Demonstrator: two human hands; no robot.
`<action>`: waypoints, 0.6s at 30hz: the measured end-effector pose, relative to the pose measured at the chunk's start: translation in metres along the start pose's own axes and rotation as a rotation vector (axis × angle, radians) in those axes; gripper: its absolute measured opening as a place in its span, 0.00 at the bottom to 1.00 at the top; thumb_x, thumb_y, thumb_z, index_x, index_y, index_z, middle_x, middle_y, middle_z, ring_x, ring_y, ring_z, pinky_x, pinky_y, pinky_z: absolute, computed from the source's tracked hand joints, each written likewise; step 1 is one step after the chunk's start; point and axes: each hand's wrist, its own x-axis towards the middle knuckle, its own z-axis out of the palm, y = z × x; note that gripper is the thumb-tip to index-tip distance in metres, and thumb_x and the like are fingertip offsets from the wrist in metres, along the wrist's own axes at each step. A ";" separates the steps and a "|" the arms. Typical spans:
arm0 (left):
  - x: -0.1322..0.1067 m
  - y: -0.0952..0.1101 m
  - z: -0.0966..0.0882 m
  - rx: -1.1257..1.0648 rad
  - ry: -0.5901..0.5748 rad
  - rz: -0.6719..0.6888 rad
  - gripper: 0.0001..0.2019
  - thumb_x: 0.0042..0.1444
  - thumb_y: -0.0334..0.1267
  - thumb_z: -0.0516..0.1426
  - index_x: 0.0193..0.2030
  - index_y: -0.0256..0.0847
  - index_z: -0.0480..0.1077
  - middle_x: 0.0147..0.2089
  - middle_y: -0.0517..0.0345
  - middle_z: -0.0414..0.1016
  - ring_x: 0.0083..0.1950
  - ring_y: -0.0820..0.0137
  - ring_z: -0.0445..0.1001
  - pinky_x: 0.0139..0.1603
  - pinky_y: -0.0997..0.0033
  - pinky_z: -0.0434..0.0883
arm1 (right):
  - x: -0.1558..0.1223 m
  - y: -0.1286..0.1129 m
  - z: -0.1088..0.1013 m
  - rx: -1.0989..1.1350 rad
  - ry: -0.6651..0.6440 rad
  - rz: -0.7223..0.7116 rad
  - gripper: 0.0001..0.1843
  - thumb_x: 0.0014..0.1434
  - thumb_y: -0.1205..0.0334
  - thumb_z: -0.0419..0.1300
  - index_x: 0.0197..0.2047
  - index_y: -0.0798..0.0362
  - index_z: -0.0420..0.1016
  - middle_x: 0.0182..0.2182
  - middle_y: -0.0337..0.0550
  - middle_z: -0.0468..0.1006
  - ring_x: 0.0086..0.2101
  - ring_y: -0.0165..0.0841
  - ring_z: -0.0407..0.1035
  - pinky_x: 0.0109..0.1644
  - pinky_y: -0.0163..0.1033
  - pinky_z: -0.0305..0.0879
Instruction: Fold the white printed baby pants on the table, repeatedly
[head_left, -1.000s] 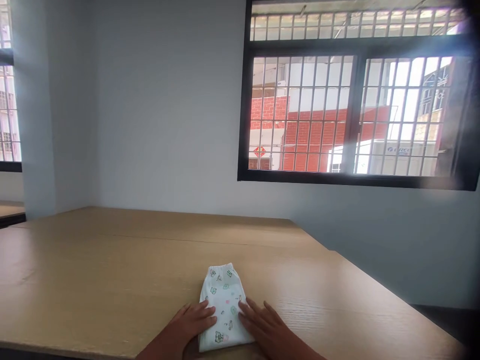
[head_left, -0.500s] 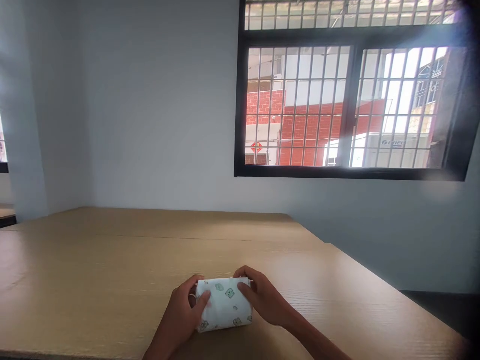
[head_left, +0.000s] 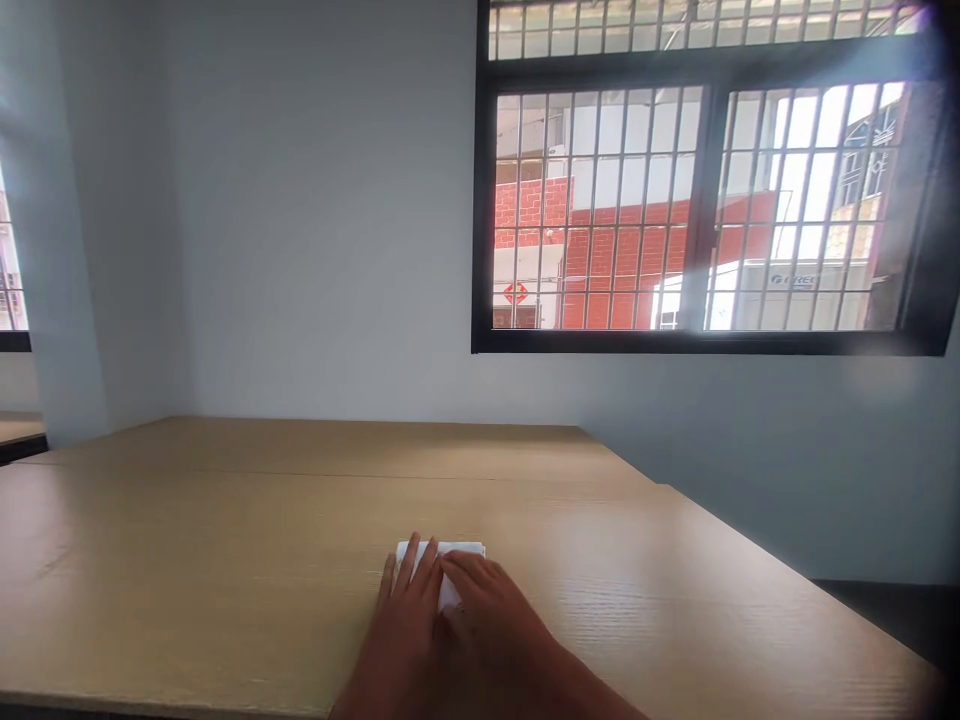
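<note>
A white folded cloth (head_left: 448, 594) lies on the wooden table near its front edge; only its far rim and a small gap between the hands show. My left hand (head_left: 411, 598) rests on the cloth's left part, palm down, fingers stretched forward and slightly spread. Over the right part lies my right hand (head_left: 489, 602), also palm down, its fingers extended and angled toward the left hand. The two hands nearly meet in the middle and cover most of the cloth. Neither hand is wrapped around it.
The wide light-wood table (head_left: 247, 570) reaches back to a pale wall (head_left: 322, 220), with a seam across it. Its right edge slants away toward the floor. A barred, dark-framed window (head_left: 592, 342) is in the wall at the upper right.
Both hands gripped the cloth by its sides, with its small printed figures showing. Now they are on top of it, flattened and closer together, and the cloth lies on the table.
</note>
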 end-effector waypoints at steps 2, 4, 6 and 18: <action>-0.003 -0.002 0.000 -0.036 -0.107 -0.007 0.26 0.65 0.37 0.45 0.70 0.41 0.54 0.73 0.57 0.47 0.74 0.57 0.40 0.71 0.48 0.48 | -0.010 -0.004 -0.001 0.013 -0.187 0.017 0.33 0.60 0.65 0.54 0.69 0.56 0.55 0.67 0.51 0.56 0.65 0.43 0.50 0.67 0.53 0.50; -0.008 -0.012 -0.004 -0.089 -0.166 -0.013 0.26 0.67 0.42 0.45 0.71 0.43 0.51 0.74 0.59 0.43 0.74 0.58 0.39 0.72 0.51 0.49 | -0.019 -0.002 -0.006 0.029 -0.324 0.076 0.38 0.60 0.60 0.55 0.71 0.56 0.48 0.69 0.50 0.47 0.67 0.45 0.42 0.69 0.56 0.43; -0.018 -0.031 -0.009 -0.134 -0.182 -0.024 0.27 0.67 0.44 0.45 0.71 0.46 0.50 0.74 0.61 0.43 0.74 0.59 0.40 0.72 0.53 0.50 | -0.026 0.003 -0.015 0.044 -0.368 0.123 0.39 0.62 0.54 0.55 0.71 0.56 0.47 0.69 0.50 0.44 0.68 0.45 0.39 0.70 0.57 0.39; 0.006 -0.031 -0.029 -0.344 0.001 -0.248 0.27 0.64 0.47 0.46 0.67 0.40 0.58 0.69 0.51 0.58 0.69 0.59 0.56 0.68 0.56 0.56 | -0.041 0.021 -0.037 0.242 0.023 0.214 0.12 0.62 0.64 0.51 0.45 0.49 0.74 0.49 0.45 0.75 0.47 0.38 0.70 0.52 0.43 0.67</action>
